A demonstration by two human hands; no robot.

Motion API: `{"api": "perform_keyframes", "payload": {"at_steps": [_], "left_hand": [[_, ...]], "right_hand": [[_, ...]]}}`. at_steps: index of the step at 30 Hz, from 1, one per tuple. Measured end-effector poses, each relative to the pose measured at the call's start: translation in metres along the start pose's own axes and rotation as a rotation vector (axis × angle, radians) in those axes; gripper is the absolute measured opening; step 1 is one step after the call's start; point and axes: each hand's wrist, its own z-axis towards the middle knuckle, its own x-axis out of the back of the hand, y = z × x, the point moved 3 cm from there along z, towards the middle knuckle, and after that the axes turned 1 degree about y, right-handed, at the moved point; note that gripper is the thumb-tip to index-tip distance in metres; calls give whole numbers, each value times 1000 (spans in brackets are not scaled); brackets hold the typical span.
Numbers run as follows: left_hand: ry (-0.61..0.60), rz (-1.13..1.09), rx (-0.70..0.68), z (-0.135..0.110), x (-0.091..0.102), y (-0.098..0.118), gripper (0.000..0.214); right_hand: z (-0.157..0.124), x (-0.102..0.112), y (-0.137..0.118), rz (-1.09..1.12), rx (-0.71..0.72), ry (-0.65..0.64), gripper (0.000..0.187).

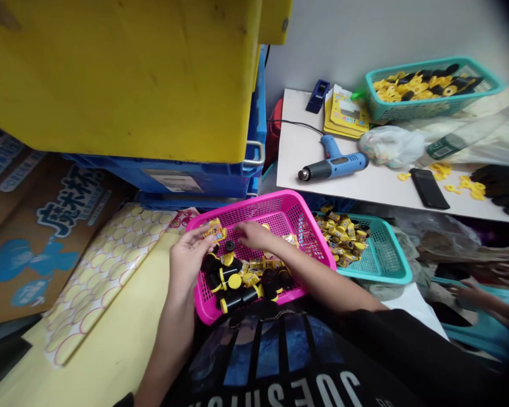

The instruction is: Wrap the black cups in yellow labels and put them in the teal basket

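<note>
A pink basket (pixel 289 202) sits against my lap, tilted in view. Between the thumb and fingers of my left hand (pixel 185 255) is a small yellow printed packet (pixel 215 230), held over the basket's left side. My right hand (pixel 254 235) reaches into the basket with bent fingers pressed together; what they hold, if anything, is hidden. Close to its fingertips is a small round black piece (pixel 229 246). Below both hands lie several black cylinders with yellow ends (pixel 240 298) and small yellow wrapped pieces (pixel 251 278).
A teal basket (pixel 392 249) of yellow-and-black pieces stands to the right. On the white table (pixel 294 144) lie a blue heat gun (pixel 343 165), a black phone (pixel 429 188) and another filled basket (pixel 432 104). Yellow and blue crates (pixel 165 85) rise ahead. Another person's hand (pixel 483 291) shows at right.
</note>
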Motion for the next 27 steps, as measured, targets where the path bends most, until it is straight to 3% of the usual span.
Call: {"api": "perform_keyframes", "payload": {"at_steps": [3,6,11,18,22,27], "left_hand": [[-36,14,29,3,5,-4,48],[-42,83,63,1,8,-6,42],[18,121,68,0,13,-9,35],[-26,-137,125,-2,5,-12,33],[-36,-192,156,-3,-5,-12,34],[-55,-221,157,-6,-12,-5,35]], "right_hand": [[9,-22,17,-42,139,-152,39],[11,-29,21,-20,224,-119,36],[-5,-10,9,85,171,-60,39],[-40,28,-11,651,150,128,39],[-45,32,-13,868,142,103,45],[-41,32,-9,874,107,74,43]]}}
